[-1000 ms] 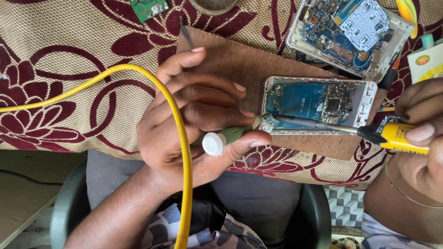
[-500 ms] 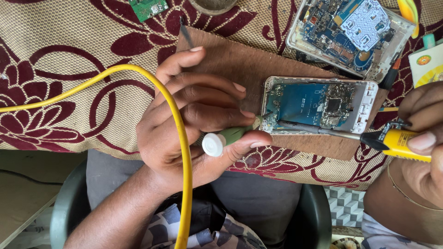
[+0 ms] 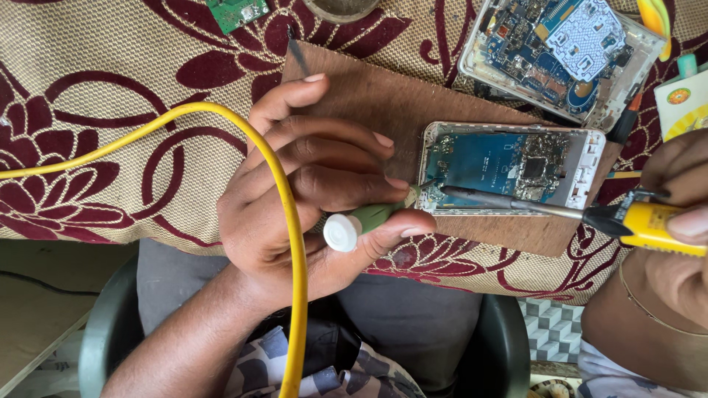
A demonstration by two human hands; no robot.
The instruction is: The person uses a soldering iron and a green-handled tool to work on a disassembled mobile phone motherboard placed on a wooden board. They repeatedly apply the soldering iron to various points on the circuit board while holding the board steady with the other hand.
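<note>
Phone board, opened up in its pale frame, lies on the brown wooden board, and both your tools meet at its left edge. Your left hand has its fingers curled tight around the green tool with the white cap, thumb pressed underneath, its tip touching the frame's near left corner. Your right hand comes in from the side, fingers clamped on the yellow-handled soldering iron, whose dark shaft runs along the lower edge of the blue circuitry to the same corner. A yellow cable loops over your left wrist and trails off across the patterned cloth covering the desk. Further out, a second opened phone rests tilted just above the first, touching the wooden board's far corner. A small green circuit piece sits at the top edge, well apart. A thin dark tool lies by your index fingertip
</note>
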